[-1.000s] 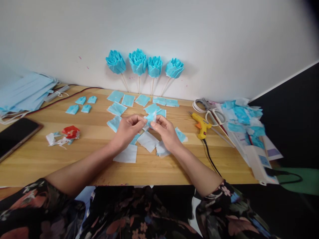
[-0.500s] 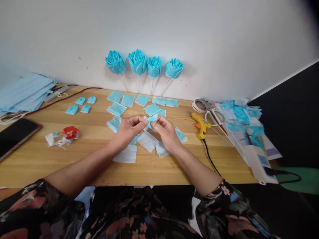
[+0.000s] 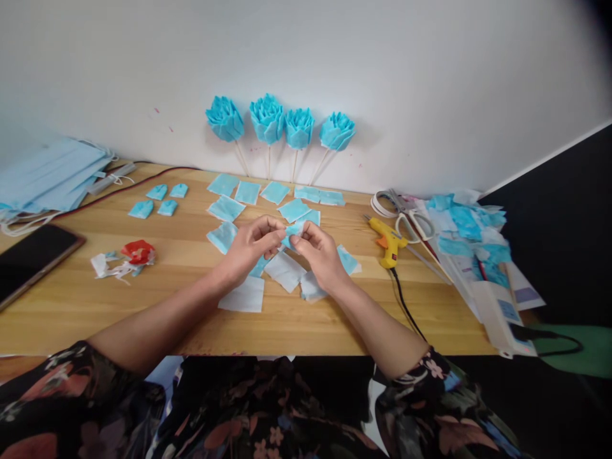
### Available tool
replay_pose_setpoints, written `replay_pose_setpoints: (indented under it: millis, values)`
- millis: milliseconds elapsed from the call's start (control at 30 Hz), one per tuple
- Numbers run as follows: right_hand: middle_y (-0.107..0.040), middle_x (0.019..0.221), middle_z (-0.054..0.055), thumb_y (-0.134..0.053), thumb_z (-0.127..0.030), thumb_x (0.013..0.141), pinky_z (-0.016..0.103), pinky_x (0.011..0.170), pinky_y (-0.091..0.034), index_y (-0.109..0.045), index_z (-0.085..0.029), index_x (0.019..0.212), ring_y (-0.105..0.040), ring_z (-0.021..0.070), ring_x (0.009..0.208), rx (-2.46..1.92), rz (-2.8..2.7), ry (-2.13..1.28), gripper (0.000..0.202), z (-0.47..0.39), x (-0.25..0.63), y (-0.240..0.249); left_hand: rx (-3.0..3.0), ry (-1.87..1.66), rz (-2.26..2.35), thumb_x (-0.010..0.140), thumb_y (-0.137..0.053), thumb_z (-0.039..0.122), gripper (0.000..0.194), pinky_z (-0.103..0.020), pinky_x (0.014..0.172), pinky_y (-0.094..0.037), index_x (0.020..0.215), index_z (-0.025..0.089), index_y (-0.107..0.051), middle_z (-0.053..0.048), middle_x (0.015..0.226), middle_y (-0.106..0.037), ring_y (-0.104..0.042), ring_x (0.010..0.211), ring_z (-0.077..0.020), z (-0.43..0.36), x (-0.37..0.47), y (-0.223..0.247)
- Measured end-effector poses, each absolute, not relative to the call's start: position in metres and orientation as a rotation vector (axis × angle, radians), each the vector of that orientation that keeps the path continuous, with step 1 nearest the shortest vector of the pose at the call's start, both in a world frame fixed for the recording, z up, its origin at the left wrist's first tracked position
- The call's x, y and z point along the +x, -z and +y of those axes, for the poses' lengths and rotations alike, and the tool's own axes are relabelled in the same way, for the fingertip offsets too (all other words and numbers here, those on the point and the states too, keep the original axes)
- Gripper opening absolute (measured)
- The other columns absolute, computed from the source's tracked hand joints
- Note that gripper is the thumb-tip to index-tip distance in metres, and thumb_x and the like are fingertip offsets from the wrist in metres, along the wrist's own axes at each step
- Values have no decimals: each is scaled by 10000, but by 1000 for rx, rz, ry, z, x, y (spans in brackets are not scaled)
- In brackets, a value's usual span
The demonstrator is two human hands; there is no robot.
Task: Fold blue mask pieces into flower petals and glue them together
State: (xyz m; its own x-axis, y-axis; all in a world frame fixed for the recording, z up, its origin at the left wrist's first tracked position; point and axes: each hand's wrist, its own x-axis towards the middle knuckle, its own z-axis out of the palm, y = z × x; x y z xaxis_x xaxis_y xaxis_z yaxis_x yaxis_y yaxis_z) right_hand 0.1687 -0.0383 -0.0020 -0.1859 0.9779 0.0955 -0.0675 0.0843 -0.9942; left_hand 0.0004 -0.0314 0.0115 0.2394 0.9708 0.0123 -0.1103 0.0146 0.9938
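Both hands meet over the middle of the table, pinching one small blue fabric piece between them. My left hand has thumb and fingers closed on its left side. On its right side my right hand grips it the same way. Blue squares lie in rows behind and beside the hands, and paler ones, such as a whitish square, lie in front. Four folded blue pieces rest at the left. Several blue fabric flowers on thin sticks lean against the wall.
A yellow glue gun with a black cord lies right, near scissors. Beyond are blue scraps and a white power strip. At left are a phone, stacked masks and a red scrap.
The view has shifted slightly, so the table items appear a little further right. Both hands stay closed on the blue piece, which shows less between the fingers.
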Motion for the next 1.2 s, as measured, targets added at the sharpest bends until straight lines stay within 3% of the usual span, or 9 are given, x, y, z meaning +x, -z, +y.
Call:
replay_pose_setpoints:
  millis: [233, 467, 733, 900, 1067, 1200]
  values:
    - [-558, 767, -31, -687, -438, 842, 283, 711, -425, -572, -235, 807, -508, 137, 728, -1032, -1360, -1345, 236, -39, 168, 1, 1222, -1066, 941, 776, -730, 352, 214, -240, 526, -382, 766, 168, -621, 22, 590, -572, -481, 529, -92, -32, 4, -13]
    - [-662, 929, 11, -620, -529, 898, 311, 841, -508, -708, -255, 1043, -614, 163, 898, -970, -1319, -1350, 322, -28, 187, -6, 1157, -1058, 979, 751, -722, 331, 201, -229, 500, -379, 751, 170, -601, 25, 568, -571, -481, 503, -89, -29, 2, -10]
    - [-702, 873, 9, -683, -516, 857, 327, 879, -513, -748, -247, 901, -638, 164, 860, -1018, -1378, -1264, 280, -25, 194, -11, 1241, -985, 946, 777, -690, 301, 177, -231, 521, -374, 723, 168, -587, 19, 579, -570, -477, 521, -88, -30, 1, -14]
    - [-683, 769, -9, -728, -412, 801, 315, 794, -499, -716, -238, 774, -610, 155, 773, -1078, -1404, -1179, 176, -25, 191, -13, 1213, -952, 925, 772, -710, 293, 173, -230, 519, -404, 737, 165, -598, 12, 585, -583, -505, 521, -94, -30, 0, -13]
    - [-665, 739, -10, -699, -372, 797, 320, 783, -495, -694, -232, 747, -600, 156, 760, -1102, -1382, -1136, 148, -26, 188, -14, 1041, -956, 804, 801, -705, 371, 225, -255, 502, -457, 841, 157, -646, -21, 693, -629, -617, 588, -146, -28, 1, -6]
    - [-652, 729, -10, -702, -373, 784, 320, 775, -495, -681, -228, 737, -595, 155, 754, -1115, -1382, -1121, 154, -27, 186, -13, 985, -966, 732, 835, -670, 470, 333, -259, 476, -453, 861, 138, -676, -51, 737, -644, -626, 596, -157, -26, 2, -2]
